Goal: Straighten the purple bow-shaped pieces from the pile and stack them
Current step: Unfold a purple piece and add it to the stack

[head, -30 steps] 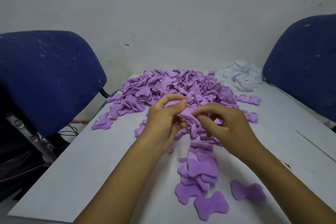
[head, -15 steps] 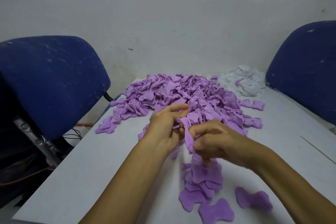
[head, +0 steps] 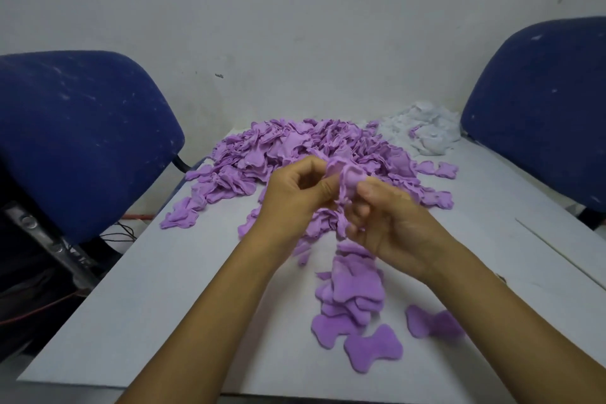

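**Over the Counter, a Crumpled Bow Between Two Hands**

Above the counter [head: 196, 289], the left hand [head: 292, 197] and right hand [head: 390, 223] each pinched one crumpled purple piece [head: 349, 175] before the pile [head: 295, 151]. Straightening seemed underway; next, flattening it onto the stack [head: 355, 292].

Soft, matt purple cloth everywhere: the pile [head: 295, 154] at centre frame looks fleecy, its edges frilled and rumpled. The piece [head: 349, 179] pinched up in the fingers [head: 328, 187] is the same limp, fuzzy fabric. Lower centre, the flattened stack [head: 354, 292] shows a smoother, felt-like nap. Upper right, a white heap [head: 423, 131] of crumpled cloth. The bench [head: 164, 305] is pale, smooth and matt. Both chair backs [head: 75, 128] wear coarse blue weave, flecked with white lint.
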The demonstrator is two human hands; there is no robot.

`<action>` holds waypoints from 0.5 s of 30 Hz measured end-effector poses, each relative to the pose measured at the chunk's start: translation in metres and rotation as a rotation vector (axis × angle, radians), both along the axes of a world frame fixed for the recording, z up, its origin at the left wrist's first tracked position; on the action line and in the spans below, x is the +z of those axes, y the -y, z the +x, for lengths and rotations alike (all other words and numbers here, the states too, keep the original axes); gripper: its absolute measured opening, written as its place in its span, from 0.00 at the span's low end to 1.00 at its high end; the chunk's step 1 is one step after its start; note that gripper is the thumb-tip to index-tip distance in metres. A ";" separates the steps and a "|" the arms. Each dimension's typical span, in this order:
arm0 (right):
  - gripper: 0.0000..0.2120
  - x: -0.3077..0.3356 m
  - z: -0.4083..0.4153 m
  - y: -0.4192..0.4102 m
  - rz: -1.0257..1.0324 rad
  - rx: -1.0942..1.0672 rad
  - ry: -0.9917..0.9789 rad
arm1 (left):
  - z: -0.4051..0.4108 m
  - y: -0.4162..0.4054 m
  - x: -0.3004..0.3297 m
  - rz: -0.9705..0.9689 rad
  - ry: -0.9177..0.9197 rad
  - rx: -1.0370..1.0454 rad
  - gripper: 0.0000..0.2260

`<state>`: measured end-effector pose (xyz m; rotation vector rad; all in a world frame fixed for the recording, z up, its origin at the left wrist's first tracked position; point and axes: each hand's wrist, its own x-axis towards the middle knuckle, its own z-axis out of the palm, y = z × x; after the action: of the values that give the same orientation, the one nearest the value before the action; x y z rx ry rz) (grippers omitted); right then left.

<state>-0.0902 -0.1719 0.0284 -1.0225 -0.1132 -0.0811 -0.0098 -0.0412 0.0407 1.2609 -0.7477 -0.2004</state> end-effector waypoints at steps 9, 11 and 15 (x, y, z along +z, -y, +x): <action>0.04 0.001 -0.009 0.001 -0.331 -0.306 0.066 | -0.003 0.001 -0.001 0.020 -0.006 0.005 0.07; 0.04 0.000 -0.011 0.001 -0.380 -0.316 0.078 | -0.003 0.000 -0.001 0.015 -0.015 -0.041 0.05; 0.05 0.003 -0.012 0.005 -0.452 -0.256 0.036 | -0.001 -0.001 0.001 0.063 0.056 -0.111 0.02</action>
<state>-0.1020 -0.1771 0.0310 -1.4847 -0.0320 -0.3176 -0.0107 -0.0404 0.0417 1.2900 -0.8665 -0.2820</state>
